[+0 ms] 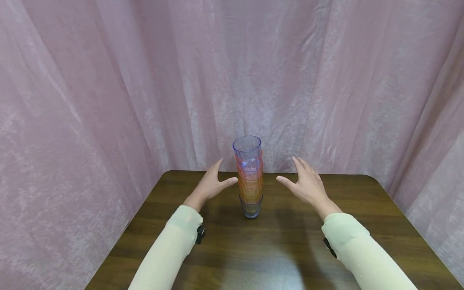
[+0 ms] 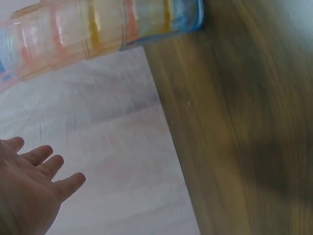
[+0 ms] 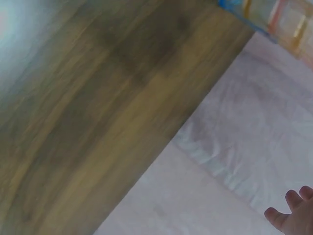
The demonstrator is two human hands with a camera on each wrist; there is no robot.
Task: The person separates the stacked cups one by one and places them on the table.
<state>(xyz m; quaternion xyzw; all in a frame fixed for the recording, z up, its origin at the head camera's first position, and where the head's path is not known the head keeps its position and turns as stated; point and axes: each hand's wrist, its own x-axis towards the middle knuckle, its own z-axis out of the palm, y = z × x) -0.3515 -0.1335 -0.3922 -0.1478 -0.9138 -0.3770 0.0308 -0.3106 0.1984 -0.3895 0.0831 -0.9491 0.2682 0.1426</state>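
A tall stack of nested clear plastic cups (image 1: 250, 177) stands upright on the wooden table, bluish at top and bottom with pink and orange ones between. To its left, my left hand (image 1: 212, 183) is held in the air with fingers extended and thumb spread toward the stack. My right hand (image 1: 306, 183) hovers on the other side, thumb and fingers spread, a wider gap from the cups. Neither hand grips anything. In the left wrist view the stack (image 2: 107, 34) crosses the top, above the spread fingers of the left hand (image 2: 29, 191). The right wrist view catches the stack's lower part (image 3: 279, 19) and the right fingertips (image 3: 291, 208).
The brown wooden table (image 1: 261, 249) has rounded far corners. Pink velvety curtains (image 1: 203, 80) hang behind it and along both sides, close to the far edge. Light glares off the table's near part.
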